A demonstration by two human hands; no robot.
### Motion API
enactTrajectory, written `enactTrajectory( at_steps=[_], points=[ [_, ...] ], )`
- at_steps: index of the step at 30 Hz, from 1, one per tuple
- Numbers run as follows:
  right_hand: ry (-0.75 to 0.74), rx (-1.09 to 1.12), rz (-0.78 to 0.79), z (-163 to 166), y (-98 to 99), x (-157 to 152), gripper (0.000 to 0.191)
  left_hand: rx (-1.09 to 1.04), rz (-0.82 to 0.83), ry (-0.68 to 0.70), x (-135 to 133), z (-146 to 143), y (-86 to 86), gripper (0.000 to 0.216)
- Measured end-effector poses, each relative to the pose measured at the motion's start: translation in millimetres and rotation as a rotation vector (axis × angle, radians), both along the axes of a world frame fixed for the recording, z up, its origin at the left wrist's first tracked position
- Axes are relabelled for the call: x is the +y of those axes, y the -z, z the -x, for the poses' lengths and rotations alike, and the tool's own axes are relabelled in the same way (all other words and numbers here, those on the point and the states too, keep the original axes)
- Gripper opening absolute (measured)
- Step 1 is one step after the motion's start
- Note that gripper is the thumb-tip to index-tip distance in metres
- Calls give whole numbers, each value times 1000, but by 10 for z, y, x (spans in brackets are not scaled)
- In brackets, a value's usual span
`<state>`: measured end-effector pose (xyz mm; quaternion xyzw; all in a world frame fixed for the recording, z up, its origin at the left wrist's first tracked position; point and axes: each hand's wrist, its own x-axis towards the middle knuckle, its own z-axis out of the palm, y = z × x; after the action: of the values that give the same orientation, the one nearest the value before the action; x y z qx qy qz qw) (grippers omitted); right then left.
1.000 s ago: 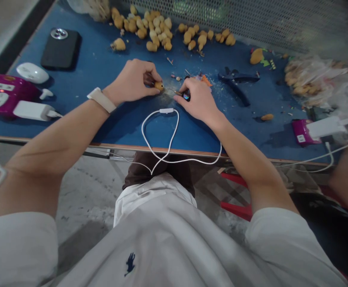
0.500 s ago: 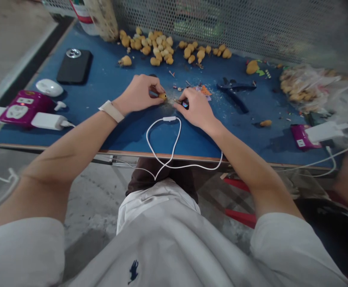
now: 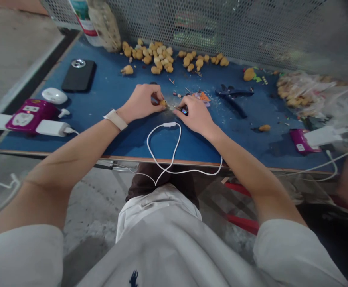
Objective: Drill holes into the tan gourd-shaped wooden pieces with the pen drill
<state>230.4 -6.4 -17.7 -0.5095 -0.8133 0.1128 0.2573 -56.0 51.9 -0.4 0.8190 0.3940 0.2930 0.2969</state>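
Note:
My left hand (image 3: 142, 103) pinches a small yellow-tan gourd-like piece (image 3: 163, 103) between thumb and fingertips; a dark spot shows on its end. Facing it, a short way to the right, my right hand (image 3: 196, 113) is closed round a small dark tool (image 3: 185, 111), with a thin tip pointing toward the piece. Most of that tool is hidden by the fingers. Orange and purple scraps (image 3: 203, 97) lie just beyond my right hand, among pale crumbs. Blue-handled pliers (image 3: 234, 99) rest farther right.
Several small tan gourds (image 3: 159, 56) are heaped at the back, before a perforated metal panel (image 3: 240, 36). A phone (image 3: 78, 75), white earbud case (image 3: 54, 96) and purple power adapter (image 3: 32, 115) lie left. A looped white cable (image 3: 149, 145) hangs over the front edge. Plastic bag (image 3: 311, 91) at right.
The view has tilted slightly, so the table sits lower in the picture. Both hands keep their grips, and the piece has turned a little in my left fingers.

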Motion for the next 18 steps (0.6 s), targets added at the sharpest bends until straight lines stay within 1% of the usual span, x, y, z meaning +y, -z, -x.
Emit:
enactTrajectory(
  at_steps=[2,7,12,18],
  points=[
    [-2,-3,-4,6,0,-5,26,26,-17,-18,-7,-9,-4,54],
    [13,-15,-17,18,29,16,24,73,-68,-29,11,-26,28,49],
    [11,-8,-30,18,67,21,22,115,-95,-64,23,-32,65,51],
    [13,12,-11,64,69,-23,26,161,-103,-48,23,-38,87,48]
  ],
)
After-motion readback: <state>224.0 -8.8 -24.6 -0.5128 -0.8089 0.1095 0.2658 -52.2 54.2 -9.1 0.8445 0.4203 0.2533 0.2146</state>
